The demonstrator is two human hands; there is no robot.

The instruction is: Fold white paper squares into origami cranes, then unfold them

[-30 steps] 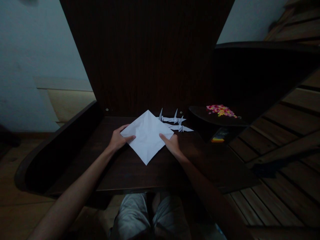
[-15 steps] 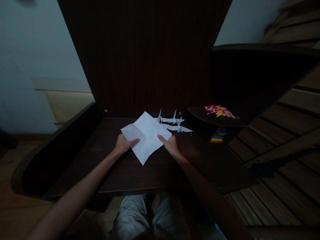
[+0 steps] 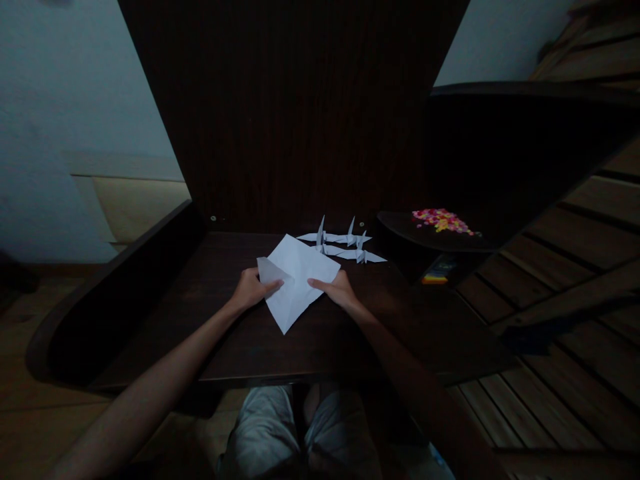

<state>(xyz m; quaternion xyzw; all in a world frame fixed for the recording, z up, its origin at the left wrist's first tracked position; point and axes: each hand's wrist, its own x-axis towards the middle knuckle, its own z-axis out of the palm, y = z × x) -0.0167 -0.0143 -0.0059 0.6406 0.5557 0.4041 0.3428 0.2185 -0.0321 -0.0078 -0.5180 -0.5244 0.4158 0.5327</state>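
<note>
A square sheet of white paper (image 3: 297,273), turned like a diamond and lightly creased, is held above the dark wooden desk (image 3: 240,353). My left hand (image 3: 251,288) grips its left side with the thumb on top, and the corner there bends upward. On the right side, my right hand (image 3: 336,288) pinches the sheet, thumb on top and fingers hidden underneath. Just behind the paper stand several folded white paper cranes (image 3: 360,255), in two rows close together.
To the right, a low curved shelf (image 3: 400,227) bears a heap of small pink, red and yellow pieces (image 3: 443,220). Under it sits a small colourful object (image 3: 435,277). A raised side board (image 3: 115,287) edges the desk's left, and a tall dark panel (image 3: 300,120) closes the back.
My hands have come slightly closer together, and the paper's left corner has bent up more. The sheet's top corner has dropped a little, showing more of the cranes.
</note>
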